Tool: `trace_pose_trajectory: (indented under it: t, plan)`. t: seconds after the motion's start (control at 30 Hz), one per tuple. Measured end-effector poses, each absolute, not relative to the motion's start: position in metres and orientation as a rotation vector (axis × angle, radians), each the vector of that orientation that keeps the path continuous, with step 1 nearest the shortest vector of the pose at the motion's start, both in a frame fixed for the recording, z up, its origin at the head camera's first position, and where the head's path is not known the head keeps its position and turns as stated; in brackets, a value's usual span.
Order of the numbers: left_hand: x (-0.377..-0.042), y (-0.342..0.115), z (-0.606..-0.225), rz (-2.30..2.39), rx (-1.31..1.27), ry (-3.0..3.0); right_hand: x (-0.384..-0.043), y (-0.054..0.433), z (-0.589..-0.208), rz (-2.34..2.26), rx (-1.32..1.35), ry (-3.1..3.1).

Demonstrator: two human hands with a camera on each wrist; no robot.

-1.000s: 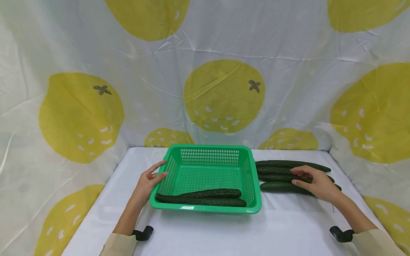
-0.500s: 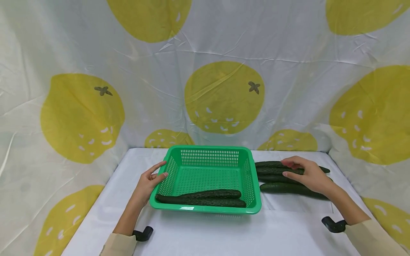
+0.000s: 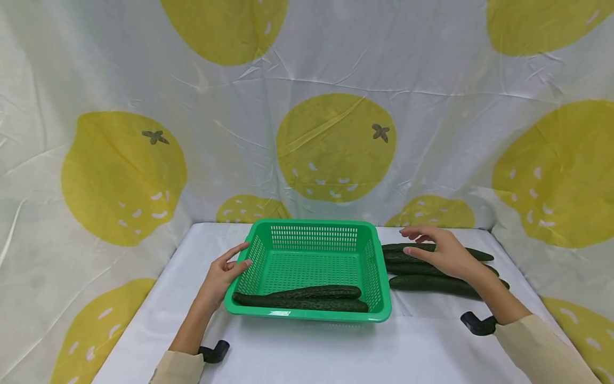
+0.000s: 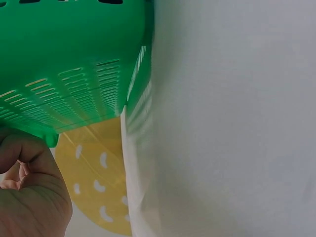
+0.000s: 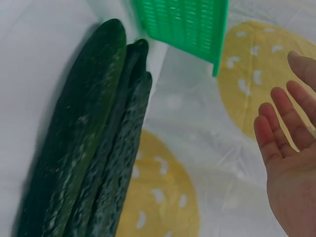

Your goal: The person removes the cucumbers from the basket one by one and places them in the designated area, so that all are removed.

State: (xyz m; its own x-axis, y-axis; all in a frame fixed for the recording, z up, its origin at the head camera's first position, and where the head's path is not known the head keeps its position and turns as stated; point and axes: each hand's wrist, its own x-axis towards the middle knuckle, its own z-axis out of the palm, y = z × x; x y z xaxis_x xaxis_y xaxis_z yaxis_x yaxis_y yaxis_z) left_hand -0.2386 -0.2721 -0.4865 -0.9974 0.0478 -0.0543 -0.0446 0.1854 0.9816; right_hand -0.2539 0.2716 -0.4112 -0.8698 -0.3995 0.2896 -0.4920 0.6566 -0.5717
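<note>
A green plastic basket (image 3: pixel 310 316) stands in the middle of the head view, with two dark cucumbers (image 3: pixel 316 292) lying along its near side. My left hand (image 3: pixel 223 274) holds the basket's left rim, thumb and index finger at the edge; in the left wrist view other fingers (image 4: pixel 15 173) are curled beside the basket wall. To the right of the basket lie several long cucumbers (image 3: pixel 441 284) side by side. My right hand (image 3: pixel 443 253) hovers over the far ones, fingers spread and holding nothing; the right wrist view shows it apart from the cucumbers (image 5: pixel 84 138).
A white cloth (image 3: pixel 307 352) covers the table. Behind it and at both sides hangs a white curtain (image 3: pixel 230 133) printed with yellow lemons. A black wrist device (image 3: pixel 479 324) shows at each wrist.
My right hand has moved left and away from me over the cucumbers, toward the basket, with nothing in it. The left hand and basket have stayed in place.
</note>
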Motion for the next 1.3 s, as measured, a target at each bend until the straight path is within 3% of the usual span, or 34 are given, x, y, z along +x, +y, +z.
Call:
trace_pose_trajectory:
  t: [0.93,1.3]
  plan:
    - [-0.239,-0.272,-0.488,1.966,0.009,2.361,-0.280,0.149,-0.370,1.200,1.165,-2.678]
    - [-0.240,-0.274,-0.487,1.977,0.036,2.346,-0.289,0.096,-0.379,1.338,1.279,-2.651]
